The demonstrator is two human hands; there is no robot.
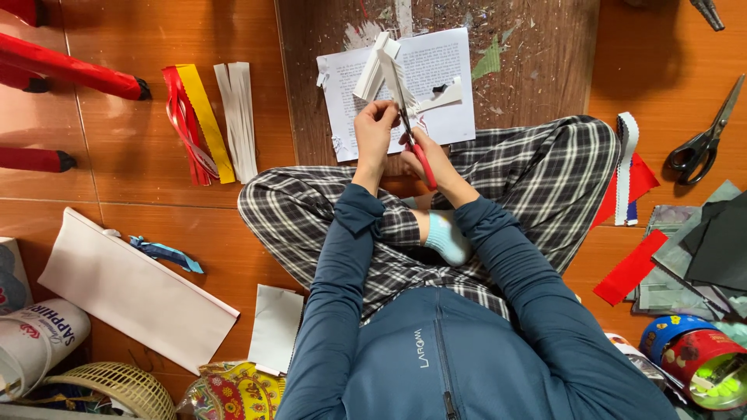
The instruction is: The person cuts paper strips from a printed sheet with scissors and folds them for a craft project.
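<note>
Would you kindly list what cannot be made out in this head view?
- Scissor blades: hidden among the folded paper that the left hand holds.
- Right hand grip on the red handles: fingers hide it.
- Tool top right: cut off by the edge.
- Basket: cut off below.

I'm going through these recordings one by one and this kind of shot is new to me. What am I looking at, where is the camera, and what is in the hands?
There is no machine here. The one picture comes from a camera worn on a person's head, looking straight down at their own crossed legs and arms as they sit on an orange tiled floor. The left hand pinches a folded white paper strip. The right hand grips red-handled scissors whose blades meet that strip. Beneath lies a printed sheet on a scuffed wooden board. To the left lie red, yellow and white paper strips; to the right black scissors and a red paper piece.
</note>
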